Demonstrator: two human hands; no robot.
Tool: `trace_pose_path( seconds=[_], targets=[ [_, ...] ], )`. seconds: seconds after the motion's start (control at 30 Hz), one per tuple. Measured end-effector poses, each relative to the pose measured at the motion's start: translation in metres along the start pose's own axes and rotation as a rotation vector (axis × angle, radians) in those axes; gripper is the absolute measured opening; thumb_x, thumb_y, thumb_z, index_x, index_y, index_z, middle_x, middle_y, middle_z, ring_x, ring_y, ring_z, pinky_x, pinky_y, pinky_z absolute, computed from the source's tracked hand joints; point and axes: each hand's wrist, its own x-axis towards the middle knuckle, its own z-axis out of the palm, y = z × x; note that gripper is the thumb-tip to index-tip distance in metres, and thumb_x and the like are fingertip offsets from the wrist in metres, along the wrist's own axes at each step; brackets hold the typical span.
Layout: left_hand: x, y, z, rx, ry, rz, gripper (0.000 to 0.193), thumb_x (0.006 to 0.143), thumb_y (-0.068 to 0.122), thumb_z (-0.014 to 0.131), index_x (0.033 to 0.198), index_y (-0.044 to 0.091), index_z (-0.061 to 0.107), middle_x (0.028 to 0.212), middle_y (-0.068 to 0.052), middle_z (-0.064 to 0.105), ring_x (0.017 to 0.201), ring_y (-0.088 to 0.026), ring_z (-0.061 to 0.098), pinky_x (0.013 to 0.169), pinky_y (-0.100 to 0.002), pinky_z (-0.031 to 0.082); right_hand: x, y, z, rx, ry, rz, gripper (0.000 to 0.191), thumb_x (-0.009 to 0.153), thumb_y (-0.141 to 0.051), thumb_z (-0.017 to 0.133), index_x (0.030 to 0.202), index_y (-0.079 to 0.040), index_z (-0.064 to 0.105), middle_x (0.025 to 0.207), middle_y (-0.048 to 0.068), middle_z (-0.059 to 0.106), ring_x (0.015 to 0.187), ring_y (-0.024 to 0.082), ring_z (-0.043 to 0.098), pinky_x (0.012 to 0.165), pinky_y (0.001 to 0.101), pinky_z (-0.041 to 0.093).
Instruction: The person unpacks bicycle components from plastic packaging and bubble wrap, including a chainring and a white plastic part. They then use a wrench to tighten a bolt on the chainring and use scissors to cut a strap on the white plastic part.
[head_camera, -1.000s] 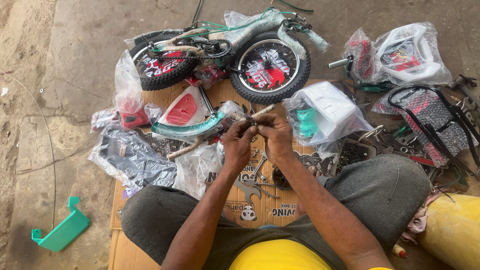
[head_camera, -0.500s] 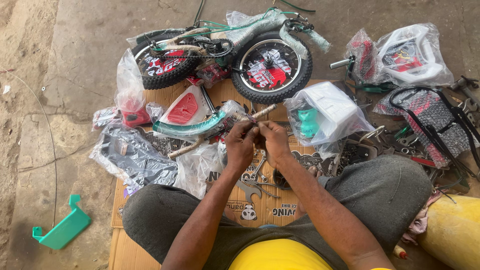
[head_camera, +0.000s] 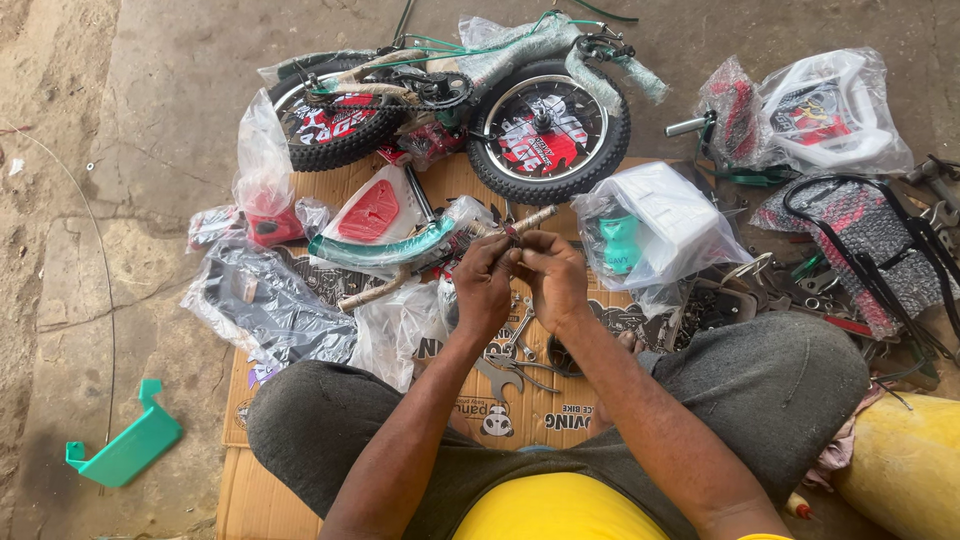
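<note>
I see no real change vs 1 s ago: L hand (head_camera: 482, 285) and R hand (head_camera: 552, 275) still pinch a wrapped rod (head_camera: 520, 224) just below the front wheel (head_camera: 548, 130), so fitting work continues.

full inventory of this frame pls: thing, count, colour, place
wheels: 2, black tyres, red-and-white discs, top centre
wrapped rod: 1, tan, gripped by both hands
mudguard: 1, teal, left of the hands
red panel: 1, bagged, above the mudguard
teal part: 1, bagged, right of the hands
wrenches: several, metal, on cardboard
cardboard: 1, brown, under the legs
bracket: 1, teal, floor, lower left
left hand: on rod
right hand: on rod
</note>
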Motion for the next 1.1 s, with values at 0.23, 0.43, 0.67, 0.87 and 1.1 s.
trace_pose_path(
  seconds=[0.23,0.43,0.67,0.87,1.1],
  targets=[
    [-0.004,0.001,0.002,0.041,-0.02,0.066,0.016,0.096,0.003,0.069,0.111,-0.002,0.074,0.114,-0.012,0.072,0.098,-0.02,0.073,0.082,-0.03,0.061,-0.001,0.0,0.002,-0.027,0.063,0.014,0.01,0.096,-0.006,0.06,0.103,-0.003,0.067,0.095,0.007,0.07,0.081,0.016,0.069,0.079,0.0347,0.061],
    [-0.003,-0.008,0.005,0.096,-0.038,0.079,0.014,0.098,0.005,0.067,0.11,-0.001,0.074,0.116,-0.013,0.071,0.101,-0.021,0.072,0.084,-0.03,0.063,-0.006,-0.005,0.008,-0.093,0.222,0.139,0.015,0.1,-0.018,0.056,0.103,-0.008,0.066,0.087,0.006,0.066,0.07,0.015,0.062,0.063,0.0302,0.053],
    [-0.004,-0.014,0.005,0.011,-0.042,-0.182,0.016,0.099,0.007,0.067,0.111,-0.002,0.071,0.105,-0.012,0.073,0.087,-0.022,0.073,0.076,-0.032,0.061,-0.009,-0.011,0.014,-0.231,0.035,0.046,0.011,0.096,-0.016,0.063,0.1,-0.006,0.066,0.082,0.002,0.067,0.066,0.012,0.06,0.057,0.0285,0.05],
    [0.01,-0.022,-0.004,-0.62,0.01,-0.664,0.028,0.096,0.003,0.054,0.121,-0.005,0.063,0.107,-0.012,0.071,0.091,-0.019,0.075,0.086,-0.033,0.06,-0.002,-0.011,0.013,-0.527,0.143,-0.054,0.009,0.094,-0.014,0.068,0.098,-0.006,0.069,0.079,0.003,0.066,0.059,0.009,0.052,0.05,0.0259,0.045],
    [0.004,-0.026,-0.003,-0.688,-0.11,-0.589,0.024,0.098,0.0,0.06,0.121,-0.007,0.061,0.106,-0.012,0.07,0.086,-0.018,0.069,0.077,-0.033,0.06,0.014,-0.009,-0.012,-0.094,0.046,0.03,0.031,0.097,-0.04,0.065,0.1,-0.009,0.066,0.089,0.007,0.066,0.075,0.016,0.062,0.064,0.0331,0.053]
  ],
)
